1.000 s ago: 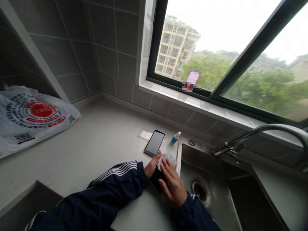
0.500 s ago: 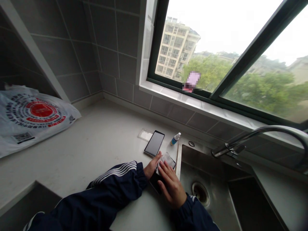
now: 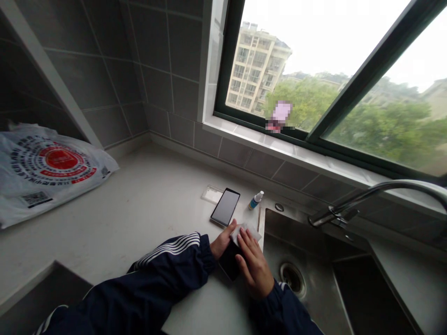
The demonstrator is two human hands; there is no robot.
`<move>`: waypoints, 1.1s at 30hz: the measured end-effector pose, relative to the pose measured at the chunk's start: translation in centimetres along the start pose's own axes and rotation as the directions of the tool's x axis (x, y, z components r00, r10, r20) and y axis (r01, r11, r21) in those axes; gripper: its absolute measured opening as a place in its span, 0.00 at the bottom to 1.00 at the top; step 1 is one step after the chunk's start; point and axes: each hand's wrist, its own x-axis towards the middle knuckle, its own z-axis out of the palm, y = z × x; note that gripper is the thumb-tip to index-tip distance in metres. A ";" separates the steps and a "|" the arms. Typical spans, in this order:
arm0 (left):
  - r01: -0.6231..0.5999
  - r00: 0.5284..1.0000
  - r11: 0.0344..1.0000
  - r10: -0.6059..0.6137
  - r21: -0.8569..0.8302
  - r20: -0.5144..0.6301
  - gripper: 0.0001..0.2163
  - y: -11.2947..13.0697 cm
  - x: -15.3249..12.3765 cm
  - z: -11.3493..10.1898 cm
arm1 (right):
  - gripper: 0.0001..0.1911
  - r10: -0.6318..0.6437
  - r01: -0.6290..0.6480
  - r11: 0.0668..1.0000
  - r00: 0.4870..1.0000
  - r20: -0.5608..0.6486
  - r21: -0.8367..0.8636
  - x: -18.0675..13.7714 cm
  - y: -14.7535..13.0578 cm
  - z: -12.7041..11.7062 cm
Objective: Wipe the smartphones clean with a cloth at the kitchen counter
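My left hand grips the left side of a black phone, thumb toward its top end. Over the upper part of the phone lies a thin white cloth, pressed down under the outstretched fingers of my right hand. These two hands hide much of the phone. Just beyond them a second phone, with a grey screen, lies flat on the counter. Its upper left corner overlaps a clear plastic case. A small spray bottle with a white top and blue label stands to the right of that phone.
Close on the right is a steel sink with a drain and a curved faucet. A white plastic bag with red print rests on the counter at left. Behind runs a tiled wall with a window ledge.
My right hand has slid the white cloth slightly right over the phone's upper end, and more of the black screen shows below it. The camera view has shifted slightly.
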 end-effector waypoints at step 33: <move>-0.041 0.999 0.996 0.040 0.073 0.014 0.26 0.7 -0.4 1.3 | 0.38 0.004 -0.004 1.000 1.000 0.010 -0.014 0.1 -0.4 0.0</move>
